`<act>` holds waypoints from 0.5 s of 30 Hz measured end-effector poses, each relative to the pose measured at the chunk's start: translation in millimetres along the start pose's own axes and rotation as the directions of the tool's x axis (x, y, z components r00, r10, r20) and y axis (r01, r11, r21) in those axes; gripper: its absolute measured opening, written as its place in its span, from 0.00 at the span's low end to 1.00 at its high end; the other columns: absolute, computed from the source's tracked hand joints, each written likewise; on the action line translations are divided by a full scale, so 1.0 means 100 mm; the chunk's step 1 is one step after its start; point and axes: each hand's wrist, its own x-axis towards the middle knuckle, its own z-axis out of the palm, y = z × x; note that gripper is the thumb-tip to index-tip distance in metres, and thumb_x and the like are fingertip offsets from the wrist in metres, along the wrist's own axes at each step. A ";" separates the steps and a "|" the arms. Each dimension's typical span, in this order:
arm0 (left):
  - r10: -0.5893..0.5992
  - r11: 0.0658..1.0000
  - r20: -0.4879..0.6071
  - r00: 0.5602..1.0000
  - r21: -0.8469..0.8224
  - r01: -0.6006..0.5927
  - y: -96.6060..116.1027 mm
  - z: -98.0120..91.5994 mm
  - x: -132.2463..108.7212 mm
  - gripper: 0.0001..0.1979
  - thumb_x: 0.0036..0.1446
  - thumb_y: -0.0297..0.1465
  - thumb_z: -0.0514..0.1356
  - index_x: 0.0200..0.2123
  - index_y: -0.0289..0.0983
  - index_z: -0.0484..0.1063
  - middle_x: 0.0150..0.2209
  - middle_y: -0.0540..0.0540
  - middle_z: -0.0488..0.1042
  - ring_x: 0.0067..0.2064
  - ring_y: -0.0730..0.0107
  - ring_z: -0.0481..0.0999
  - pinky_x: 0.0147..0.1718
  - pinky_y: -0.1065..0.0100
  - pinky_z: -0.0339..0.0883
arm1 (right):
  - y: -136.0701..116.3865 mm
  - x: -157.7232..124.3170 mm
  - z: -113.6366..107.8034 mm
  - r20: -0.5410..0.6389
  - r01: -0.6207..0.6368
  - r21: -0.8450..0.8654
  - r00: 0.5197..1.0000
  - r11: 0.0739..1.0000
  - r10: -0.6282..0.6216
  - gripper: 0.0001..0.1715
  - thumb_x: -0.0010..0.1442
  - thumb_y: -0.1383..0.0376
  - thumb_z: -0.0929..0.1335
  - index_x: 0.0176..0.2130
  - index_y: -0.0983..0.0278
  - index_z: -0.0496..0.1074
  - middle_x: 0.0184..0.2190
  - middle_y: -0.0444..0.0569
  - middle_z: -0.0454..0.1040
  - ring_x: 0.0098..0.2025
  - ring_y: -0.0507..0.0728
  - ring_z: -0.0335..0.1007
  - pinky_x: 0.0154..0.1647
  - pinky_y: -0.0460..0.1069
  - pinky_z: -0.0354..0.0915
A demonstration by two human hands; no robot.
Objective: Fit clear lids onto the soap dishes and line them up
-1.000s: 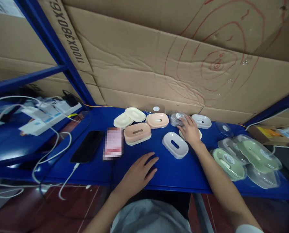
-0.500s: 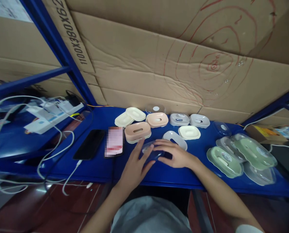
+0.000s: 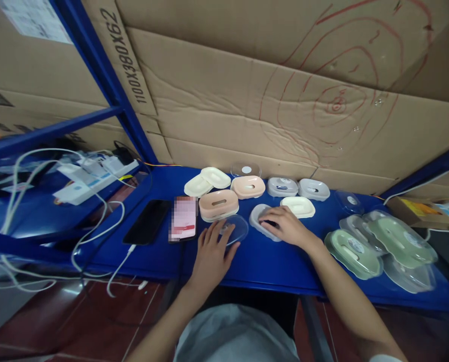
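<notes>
My left hand (image 3: 213,251) rests with its fingers spread over a clear plastic lid (image 3: 238,229) lying on the blue table. My right hand (image 3: 290,229) has its fingers bent over a pale grey soap dish (image 3: 257,217) and grips it near its middle; part of the dish is hidden under the hand. Just behind the lid is a pink soap dish (image 3: 212,203) with a slotted top on a cream base. A cream dish part (image 3: 298,207) lies beyond my right hand.
A phone with a lit screen (image 3: 183,218) and a dark phone (image 3: 147,221) on a cable lie left. More dishes, including a peach one (image 3: 248,187), line the back. Green lidded dishes (image 3: 354,251) are piled right. A cardboard wall (image 3: 224,100) stands behind.
My right hand has moved right, from the clear lid onto the grey soap dish. My left hand stays at the lid, which now lies flatter on the table. The view has shifted slightly.
</notes>
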 end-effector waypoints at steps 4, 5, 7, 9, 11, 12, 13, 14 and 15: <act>-0.012 0.998 -0.048 0.999 0.059 0.015 0.00 -0.02 0.00 0.17 0.73 0.29 0.57 0.62 0.40 0.74 0.66 0.35 0.73 0.69 0.43 0.70 0.69 0.33 0.53 | 0.06 0.00 -0.03 -0.019 -0.138 -0.060 0.990 0.989 0.137 0.18 0.74 0.64 0.64 0.55 0.54 0.80 0.59 0.49 0.79 0.61 0.59 0.74 0.63 0.56 0.66; 0.006 0.998 -0.049 0.999 0.061 -0.003 0.01 -0.03 -0.01 0.17 0.73 0.28 0.56 0.61 0.40 0.74 0.66 0.36 0.73 0.69 0.43 0.70 0.69 0.33 0.51 | 0.11 -0.02 -0.05 -0.053 -0.246 -0.117 0.969 0.962 0.242 0.21 0.73 0.67 0.63 0.57 0.56 0.78 0.60 0.52 0.78 0.63 0.61 0.72 0.65 0.58 0.65; 0.071 0.996 -0.044 0.996 0.051 -0.069 0.03 -0.05 -0.01 0.17 0.74 0.27 0.55 0.62 0.40 0.74 0.67 0.37 0.73 0.69 0.46 0.70 0.71 0.35 0.49 | 0.21 -0.07 -0.07 -0.118 -0.435 -0.196 0.900 0.879 0.419 0.24 0.70 0.71 0.61 0.59 0.63 0.76 0.60 0.62 0.76 0.64 0.68 0.70 0.65 0.65 0.63; 0.166 0.986 -0.027 0.986 0.034 -0.165 0.07 -0.06 0.02 0.18 0.74 0.28 0.55 0.64 0.41 0.72 0.68 0.39 0.72 0.69 0.49 0.70 0.72 0.40 0.49 | 0.30 -0.13 -0.07 -0.140 -0.548 -0.233 0.837 0.804 0.530 0.23 0.69 0.72 0.60 0.57 0.70 0.77 0.57 0.71 0.76 0.62 0.75 0.71 0.61 0.71 0.64; 0.258 0.966 0.018 0.966 0.018 -0.259 0.12 -0.06 0.08 0.20 0.74 0.30 0.57 0.66 0.42 0.70 0.70 0.41 0.70 0.70 0.50 0.70 0.73 0.43 0.49 | 0.33 -0.16 -0.05 -0.116 -0.588 -0.255 0.807 0.768 0.579 0.21 0.70 0.70 0.61 0.54 0.71 0.78 0.53 0.72 0.78 0.60 0.77 0.72 0.58 0.71 0.66; 0.291 0.956 0.052 0.955 0.012 -0.292 0.15 -0.05 0.13 0.21 0.74 0.32 0.58 0.68 0.43 0.69 0.71 0.41 0.68 0.70 0.50 0.69 0.73 0.43 0.50 | 0.33 -0.16 -0.05 -0.094 -0.583 -0.258 0.809 0.771 0.580 0.21 0.70 0.69 0.61 0.53 0.69 0.79 0.53 0.69 0.78 0.60 0.76 0.72 0.58 0.69 0.67; 0.314 0.949 0.091 0.945 0.007 -0.315 0.18 -0.03 0.19 0.23 0.73 0.33 0.60 0.68 0.43 0.68 0.72 0.41 0.66 0.71 0.49 0.68 0.72 0.42 0.52 | 0.32 -0.16 -0.04 -0.073 -0.570 -0.254 0.817 0.782 0.572 0.21 0.70 0.69 0.62 0.54 0.66 0.79 0.54 0.65 0.79 0.60 0.73 0.72 0.58 0.66 0.67; 0.328 0.944 0.131 0.935 0.000 -0.331 0.21 -0.02 0.26 0.24 0.71 0.34 0.62 0.68 0.43 0.68 0.72 0.40 0.66 0.71 0.47 0.68 0.71 0.42 0.56 | 0.31 -0.15 -0.04 -0.056 -0.554 -0.246 0.827 0.795 0.559 0.21 0.70 0.69 0.62 0.56 0.63 0.78 0.56 0.61 0.79 0.60 0.70 0.73 0.59 0.62 0.68; 0.337 0.940 0.169 0.926 -0.009 -0.340 0.22 0.00 0.32 0.23 0.70 0.34 0.64 0.66 0.42 0.70 0.72 0.39 0.67 0.70 0.46 0.69 0.69 0.42 0.59 | 0.30 -0.14 -0.05 -0.044 -0.541 -0.233 0.836 0.808 0.547 0.23 0.70 0.69 0.61 0.58 0.60 0.77 0.57 0.56 0.79 0.60 0.67 0.73 0.59 0.59 0.69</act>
